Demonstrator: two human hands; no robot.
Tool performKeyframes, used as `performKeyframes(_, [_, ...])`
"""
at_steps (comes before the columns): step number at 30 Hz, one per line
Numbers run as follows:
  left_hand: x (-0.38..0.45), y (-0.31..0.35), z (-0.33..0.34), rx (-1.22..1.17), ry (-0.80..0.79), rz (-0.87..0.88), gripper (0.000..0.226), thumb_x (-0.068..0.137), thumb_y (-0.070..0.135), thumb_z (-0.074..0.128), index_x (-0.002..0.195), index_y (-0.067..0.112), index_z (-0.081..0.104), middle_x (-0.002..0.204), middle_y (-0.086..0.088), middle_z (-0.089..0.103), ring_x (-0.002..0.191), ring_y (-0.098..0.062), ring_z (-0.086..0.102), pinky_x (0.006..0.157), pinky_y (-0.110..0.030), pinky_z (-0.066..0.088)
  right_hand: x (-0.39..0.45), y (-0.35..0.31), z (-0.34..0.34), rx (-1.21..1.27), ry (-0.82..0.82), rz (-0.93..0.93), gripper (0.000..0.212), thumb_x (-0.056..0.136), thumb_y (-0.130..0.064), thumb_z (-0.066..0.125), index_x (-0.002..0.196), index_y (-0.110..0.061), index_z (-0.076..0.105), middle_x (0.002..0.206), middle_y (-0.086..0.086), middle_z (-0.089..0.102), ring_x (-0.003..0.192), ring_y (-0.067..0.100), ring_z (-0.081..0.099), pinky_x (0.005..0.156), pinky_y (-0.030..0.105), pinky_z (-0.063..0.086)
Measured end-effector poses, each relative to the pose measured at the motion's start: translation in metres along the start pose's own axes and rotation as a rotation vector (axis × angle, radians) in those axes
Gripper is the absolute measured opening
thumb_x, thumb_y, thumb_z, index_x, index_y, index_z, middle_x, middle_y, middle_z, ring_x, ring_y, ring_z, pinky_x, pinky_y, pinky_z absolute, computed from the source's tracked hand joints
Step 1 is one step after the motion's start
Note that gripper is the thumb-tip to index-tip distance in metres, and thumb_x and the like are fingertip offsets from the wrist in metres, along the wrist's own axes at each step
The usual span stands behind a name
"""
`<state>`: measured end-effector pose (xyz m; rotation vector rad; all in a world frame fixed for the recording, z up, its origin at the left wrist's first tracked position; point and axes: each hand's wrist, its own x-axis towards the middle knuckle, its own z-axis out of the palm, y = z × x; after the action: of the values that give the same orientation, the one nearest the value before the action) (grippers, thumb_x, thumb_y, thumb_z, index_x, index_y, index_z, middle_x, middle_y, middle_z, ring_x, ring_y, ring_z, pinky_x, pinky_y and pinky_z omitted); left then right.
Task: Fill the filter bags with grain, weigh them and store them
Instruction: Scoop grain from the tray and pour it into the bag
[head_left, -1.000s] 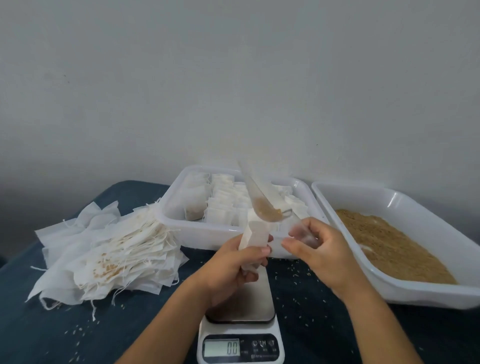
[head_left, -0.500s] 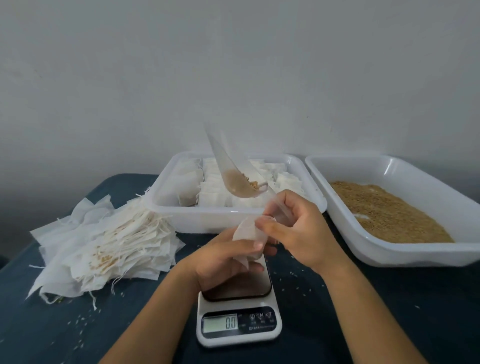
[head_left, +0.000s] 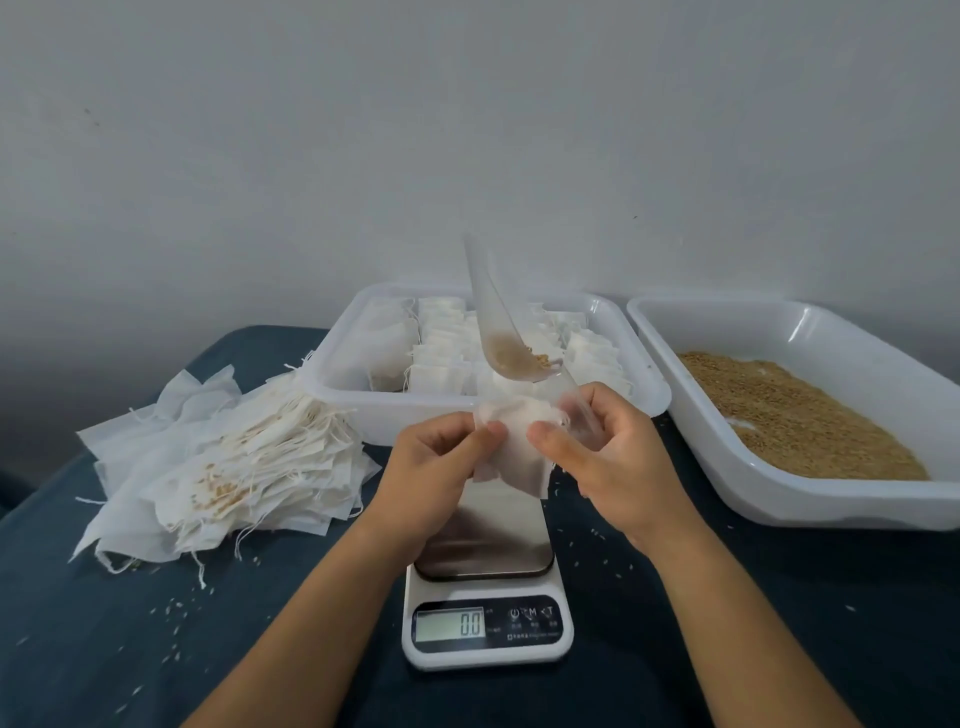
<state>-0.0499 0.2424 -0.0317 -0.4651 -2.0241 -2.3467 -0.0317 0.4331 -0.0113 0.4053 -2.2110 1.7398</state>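
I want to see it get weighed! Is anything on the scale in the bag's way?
Nothing visible is. The filter bag is pinched between the left hand and right hand just above the scale; its steel plate shows bare and the display reads 0.0.

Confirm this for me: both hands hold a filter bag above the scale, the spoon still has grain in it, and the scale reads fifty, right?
Not quite. In the head view the scale reads 0.0, not fifty. The rest holds: left hand and right hand hold the filter bag above it, and the spoon carries grain.
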Motion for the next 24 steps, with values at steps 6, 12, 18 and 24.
performKeyframes(6, [0.001,-0.006,-0.008,0.062,-0.161,0.008,0.027,0.088,0.029,0.079,0.113,0.02,0.075,0.105,-0.006,0.078,0.098,-0.02,0.074,0.086,-0.025,0.055,0.001,0.004,0.001,0.032,0.072,-0.003,0.025,0.081,-0.04,0.083,0.085,-0.026,0.062,0.075,-0.009,0.061,0.067,0.007,0.054,0.061,0.02,0.046])
performKeyframes(12, [0.006,-0.013,-0.025,0.211,-0.259,-0.011,0.029,0.082,0.021,0.084,0.106,0.035,0.076,0.094,-0.004,0.076,0.082,-0.016,0.068,0.083,-0.027,0.056,0.003,0.003,-0.011,0.05,0.121,0.035,0.033,0.076,-0.051,0.083,0.091,-0.029,0.064,0.089,0.009,0.07,0.073,0.019,0.063,0.065,0.032,0.05])
performKeyframes(18, [0.004,-0.009,-0.027,0.294,-0.315,0.034,0.04,0.073,0.033,0.085,0.11,0.039,0.072,0.105,0.003,0.075,0.091,-0.012,0.07,0.084,-0.028,0.057,0.0,-0.002,-0.017,-0.017,0.038,0.004,0.029,0.077,-0.047,0.081,0.087,-0.029,0.061,0.082,-0.001,0.067,0.07,0.014,0.061,0.065,0.025,0.05])
performKeyframes(24, [-0.003,-0.007,-0.007,0.185,-0.249,0.05,0.02,0.096,0.023,0.074,0.104,0.005,0.074,0.088,-0.014,0.07,0.078,-0.024,0.062,0.072,-0.04,0.05,-0.007,-0.005,-0.006,-0.149,-0.075,-0.087,0.026,0.084,-0.038,0.081,0.082,-0.027,0.059,0.076,-0.01,0.063,0.071,0.003,0.059,0.067,0.013,0.047])
